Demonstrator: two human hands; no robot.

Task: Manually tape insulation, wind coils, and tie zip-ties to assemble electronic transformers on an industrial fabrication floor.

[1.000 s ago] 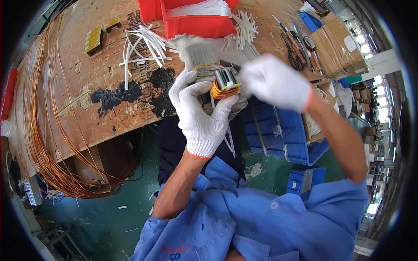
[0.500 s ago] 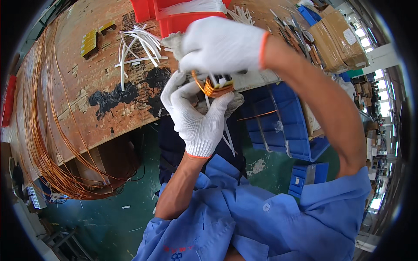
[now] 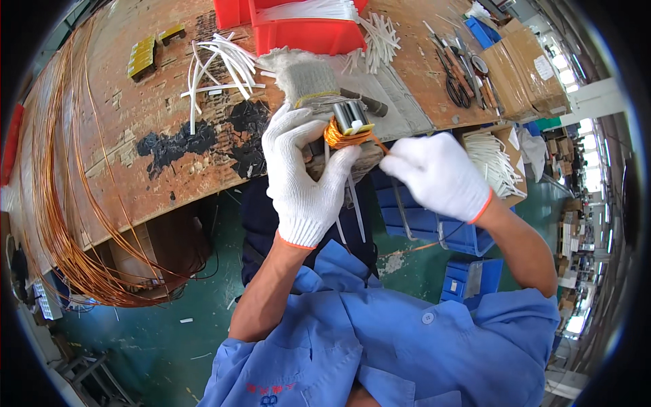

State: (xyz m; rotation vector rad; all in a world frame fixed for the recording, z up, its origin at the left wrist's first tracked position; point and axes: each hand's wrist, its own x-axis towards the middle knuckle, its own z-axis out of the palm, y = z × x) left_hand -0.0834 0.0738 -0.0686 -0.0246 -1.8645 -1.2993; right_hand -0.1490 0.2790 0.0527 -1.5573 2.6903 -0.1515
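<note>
A coil of copper wire (image 3: 346, 137) is wound round a bobbin with dark metal posts and a yellow flange, at the table's near edge. My left hand (image 3: 302, 173), in a white knit glove, grips the coil from the left, thumb pressed to its near side. My gloved right hand (image 3: 437, 173) is just right of it, fingers closed on the loose copper wire (image 3: 381, 145) that runs off the coil. White tubes (image 3: 357, 211) hang below the coil. A grey cloth wrap (image 3: 305, 74) lies behind it, beside a dark rod (image 3: 366, 102).
A long bundle of copper wire (image 3: 61, 224) drapes over the table's left edge. White tubes (image 3: 224, 61), a red bin (image 3: 308, 37) and yellow bobbins (image 3: 142, 57) lie farther back. Scissors (image 3: 457, 91) and tools sit at right, near cardboard boxes (image 3: 525, 71); blue bins (image 3: 468, 234) are below.
My right hand has swung from above and behind the coil down to its right side, drawing the wire round with it. My left hand stays on the coil.
</note>
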